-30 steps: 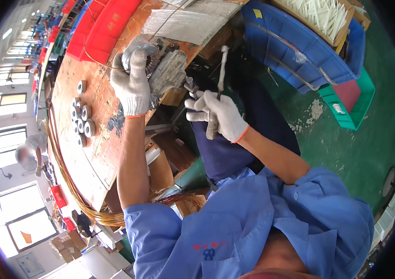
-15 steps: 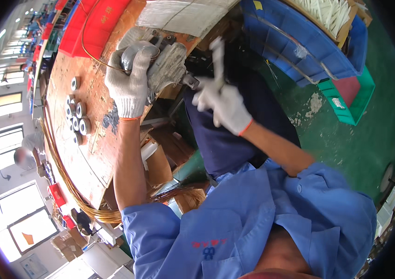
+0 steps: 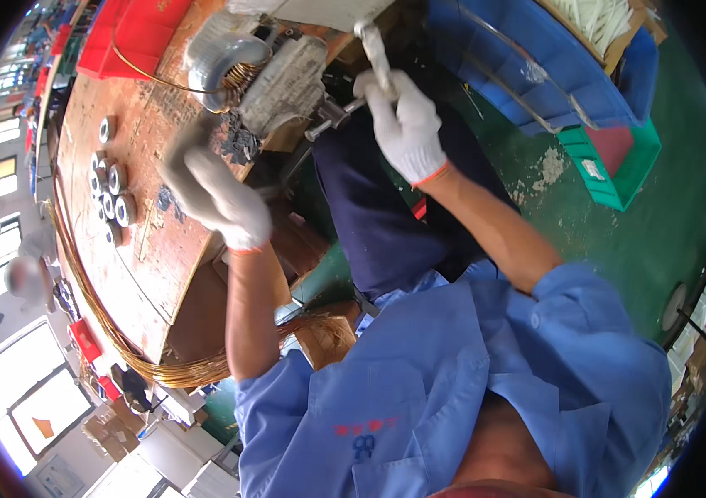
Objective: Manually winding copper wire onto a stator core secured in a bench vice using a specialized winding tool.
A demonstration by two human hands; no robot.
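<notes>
My left hand point(image 3: 222, 199), in a white knit glove, is over the near edge of the bench. Blurred by motion, it looks open and holds nothing I can see. Beyond it a smooth grey ring core point(image 3: 213, 60), partly wound with copper wire point(image 3: 241, 76), rests against a worn, pale-crusted bench vise point(image 3: 284, 87). A longer wire runs off the core to the left. My right hand point(image 3: 407, 124), gloved too, is closed around a pale hammer-like tool point(image 3: 376, 58) with its head up, just right of the vise's metal handle point(image 3: 328, 120).
Several small grey rings point(image 3: 116, 178) lie grouped on the wooden bench point(image 3: 137, 274). A red bin point(image 3: 133, 37) stands at the far left. A bundle of copper wire point(image 3: 100, 307) curves along the bench edge. Blue bins point(image 3: 502, 66) and a green crate point(image 3: 644, 166) are at the right.
My left hand has let go of the ring core and drawn back toward me, leaving the copper winding exposed. The right hand has lifted the tool up and away from me.
</notes>
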